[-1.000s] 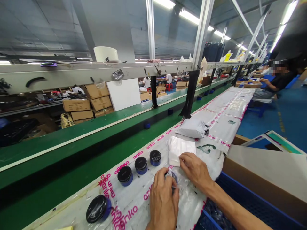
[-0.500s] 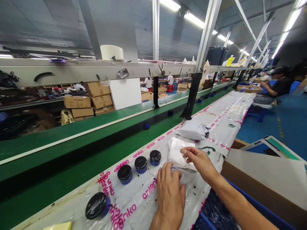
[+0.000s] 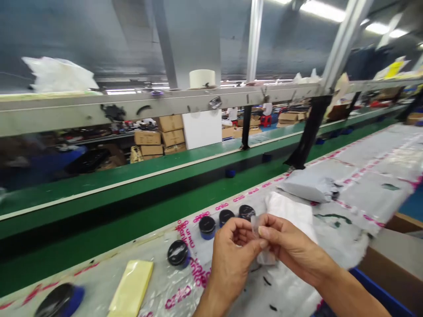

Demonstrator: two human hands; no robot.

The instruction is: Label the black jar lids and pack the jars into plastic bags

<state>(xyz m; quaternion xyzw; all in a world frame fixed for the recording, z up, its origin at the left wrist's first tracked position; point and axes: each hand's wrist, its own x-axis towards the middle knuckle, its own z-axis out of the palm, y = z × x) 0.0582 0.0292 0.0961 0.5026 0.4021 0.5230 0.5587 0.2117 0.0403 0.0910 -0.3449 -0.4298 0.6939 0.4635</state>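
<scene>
Both hands meet over the plastic-covered table. My left hand and my right hand pinch a small piece of clear plastic between them. Beneath the fingers, a whitish translucent piece is partly hidden. White folded sheets lie just beyond my right hand. Three round black-lidded blue jars stand in a row behind my left hand, one of them the left jar. Another jar sits nearer, and a larger-looking one is at the lower left.
A yellow pad lies on the table at the left. A grey plastic package rests behind the white sheets. Beyond the table runs a green conveyor, with a black-wrapped post. An open carton is at the lower right.
The view has swung left. My hands have come together and lifted off the table, now with clear plastic between their fingers. The yellow pad and another jar have come into view.
</scene>
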